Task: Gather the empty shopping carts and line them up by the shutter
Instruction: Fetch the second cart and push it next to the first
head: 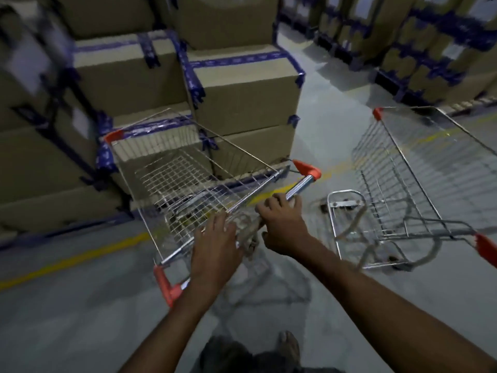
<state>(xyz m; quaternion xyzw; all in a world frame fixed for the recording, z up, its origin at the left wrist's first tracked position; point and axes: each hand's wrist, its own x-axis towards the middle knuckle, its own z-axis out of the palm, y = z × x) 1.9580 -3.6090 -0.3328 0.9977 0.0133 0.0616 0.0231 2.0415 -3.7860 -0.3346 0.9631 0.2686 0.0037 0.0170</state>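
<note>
We note the right cart (390, 162) cut off at the view's right edge. The near cart's handle (299, 187) is hidden mid-span under the right hand (282, 224). The left hand (215, 238) is blurred; we cannot confirm its grip. Box labels (29, 63) unreadable

Single head-mounted wide-angle view, facing forward and down from above the person's forearms; left hand (215, 239) and right hand (282, 227) lie close below centre, floor (80, 305) and stacked boxes (242, 98) beyond
</note>
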